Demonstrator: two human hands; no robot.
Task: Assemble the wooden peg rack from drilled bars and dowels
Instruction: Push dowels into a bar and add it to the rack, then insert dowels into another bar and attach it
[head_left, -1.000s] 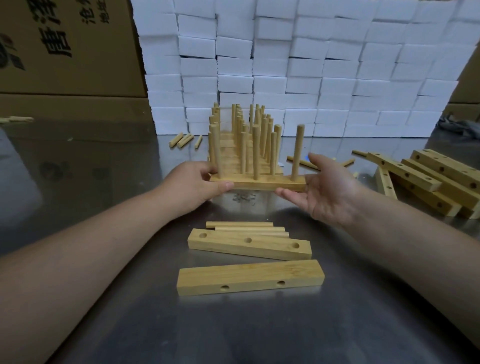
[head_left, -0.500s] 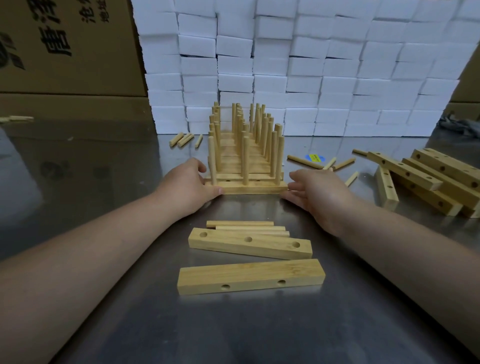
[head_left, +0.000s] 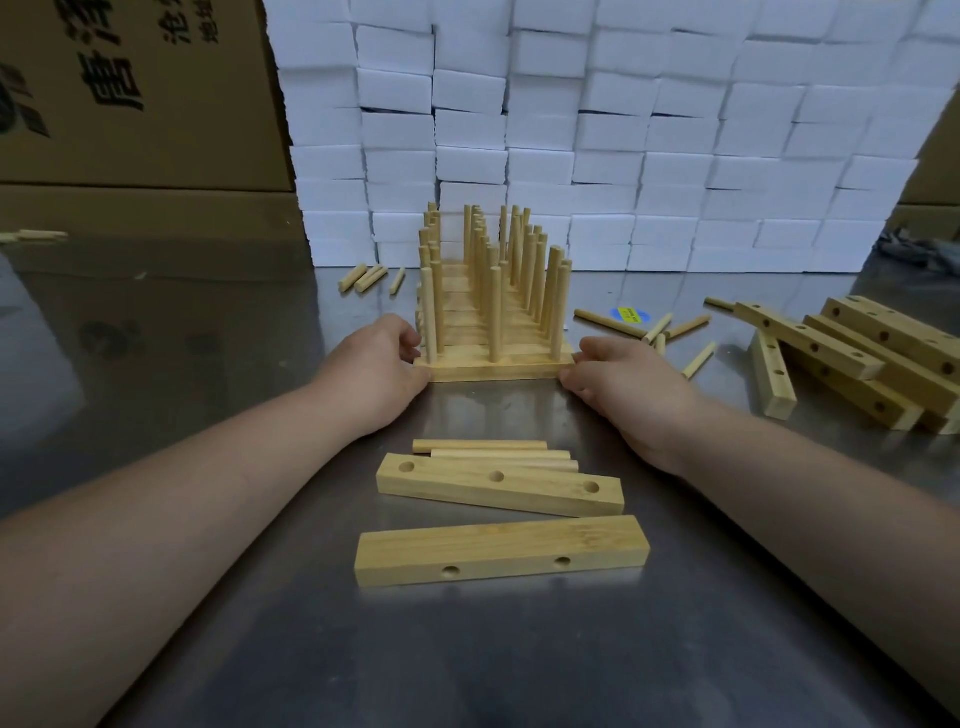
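Observation:
A pegged bar (head_left: 493, 370) with three upright dowels lies on the metal table, flush against the front of a row of several pegged bars (head_left: 485, 306) that runs away from me. My left hand (head_left: 376, 366) grips its left end, thumb on the front edge. My right hand (head_left: 621, 382) holds its right end with curled fingers. Nearer to me lie three loose dowels (head_left: 480, 451), a drilled bar (head_left: 498, 486) with three holes facing up, and a second bar (head_left: 501, 551) with two holes in its side.
A pile of drilled bars (head_left: 857, 358) lies at the right, with loose dowels (head_left: 644, 328) scattered beside it. Short dowels (head_left: 363, 278) lie at the back left. A wall of white boxes (head_left: 623, 156) and cardboard cartons (head_left: 130, 104) close off the back.
The pegged bar, held up and skewed to the right a second ago, now sits on the table squared against the row. Both hands stay at its ends.

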